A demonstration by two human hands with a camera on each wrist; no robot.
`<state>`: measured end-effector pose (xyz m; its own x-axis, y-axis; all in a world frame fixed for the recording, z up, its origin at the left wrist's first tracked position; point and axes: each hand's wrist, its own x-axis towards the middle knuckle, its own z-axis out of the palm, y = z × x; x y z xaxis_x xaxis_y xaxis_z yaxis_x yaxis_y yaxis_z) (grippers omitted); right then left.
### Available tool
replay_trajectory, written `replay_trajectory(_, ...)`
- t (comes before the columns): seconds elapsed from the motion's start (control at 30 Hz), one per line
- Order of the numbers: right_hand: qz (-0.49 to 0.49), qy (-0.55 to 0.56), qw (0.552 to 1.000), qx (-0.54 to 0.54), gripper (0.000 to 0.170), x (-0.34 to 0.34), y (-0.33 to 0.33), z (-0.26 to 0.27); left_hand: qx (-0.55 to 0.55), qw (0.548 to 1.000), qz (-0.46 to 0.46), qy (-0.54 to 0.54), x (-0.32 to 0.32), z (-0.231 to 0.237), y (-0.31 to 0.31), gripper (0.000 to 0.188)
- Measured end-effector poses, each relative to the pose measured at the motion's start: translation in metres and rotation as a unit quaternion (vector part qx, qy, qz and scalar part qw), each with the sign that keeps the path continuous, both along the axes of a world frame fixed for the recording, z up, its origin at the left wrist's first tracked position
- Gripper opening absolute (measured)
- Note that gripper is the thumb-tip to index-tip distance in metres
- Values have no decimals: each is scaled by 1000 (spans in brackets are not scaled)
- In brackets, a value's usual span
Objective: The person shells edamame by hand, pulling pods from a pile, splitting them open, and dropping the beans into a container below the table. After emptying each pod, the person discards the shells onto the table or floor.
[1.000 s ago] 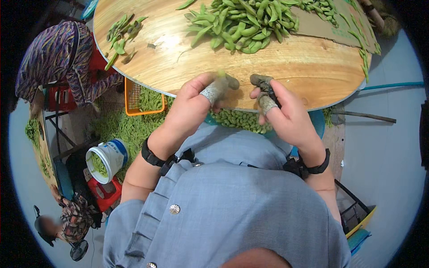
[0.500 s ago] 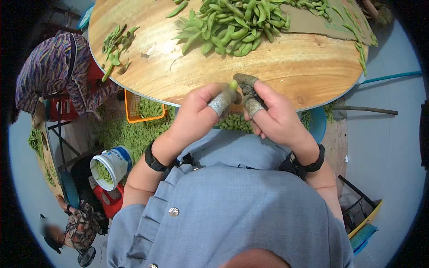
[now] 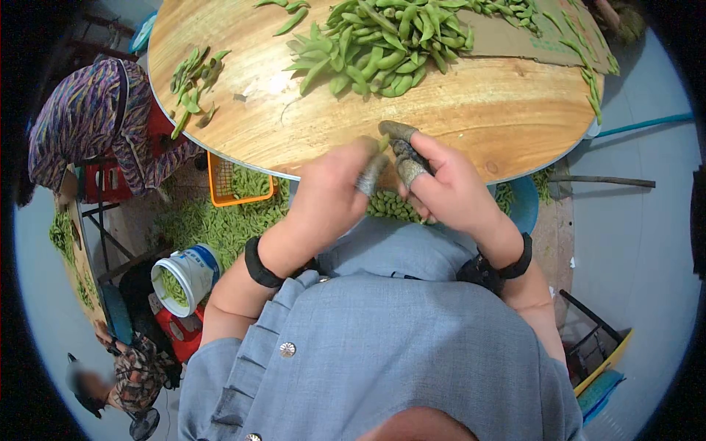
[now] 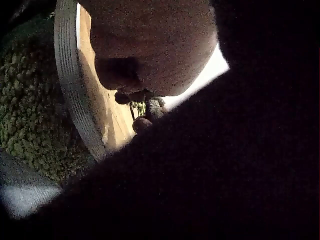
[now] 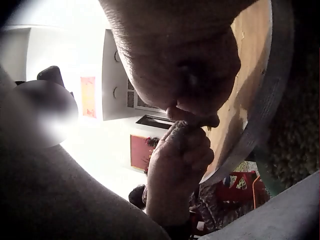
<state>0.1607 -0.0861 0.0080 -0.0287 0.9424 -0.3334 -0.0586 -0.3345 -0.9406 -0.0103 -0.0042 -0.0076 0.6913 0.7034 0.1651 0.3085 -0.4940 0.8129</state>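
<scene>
Over the near edge of a wooden round table [image 3: 456, 110], my two hands meet at the fingertips. My left hand [image 3: 327, 187] pinches a small green soybean pod [image 3: 384, 142], its thumb wrapped in grey tape. Close against the same pod, my right hand [image 3: 450, 184] has its fingers curled, with dark, dirty wrappings on thumb and forefinger that bracket the pod's tip. In the right wrist view my left hand [image 5: 180, 165] is a fist touching the right fingertips. Beyond the hands lies a heap of green soybean pods [image 3: 382, 48]. Below them, partly hidden, are shelled beans [image 3: 393, 206] in a blue basin [image 3: 523, 206].
Flat cardboard [image 3: 507, 40] with more pods lies at the far right of the table. Left of me are an orange basket [image 3: 220, 192], a white bucket [image 3: 187, 275] of pods and pods spread on the floor [image 3: 243, 220]. Two other people work at left.
The hands have come together from a small gap. My left hand has moved right and turned over somewhat, its thumb blurred; the right hand has shifted slightly left.
</scene>
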Motion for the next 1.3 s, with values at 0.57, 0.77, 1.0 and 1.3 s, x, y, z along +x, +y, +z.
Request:
replay_trajectory(0.57, -17, 135, 989, -56, 48, 4, -13, 11, -210, 975, -68, -5, 4, -9, 12, 21)
replay_trajectory(0.77, -65, 115, 991, -22, 48, 2, -15, 1, 97, 994, -40, 26, 19, -13, 1, 11)
replay_trajectory(1.0, -52, 188, 980, -31, 42, 23, -25, -8, -472, 880, -53, -25, 21, 4, 5, 19)
replay_trajectory(1.3, -52, -193, 972, 125, 21, 28, -7, -9, -425, 883, -201, 11, 11, 8, 4, 14)
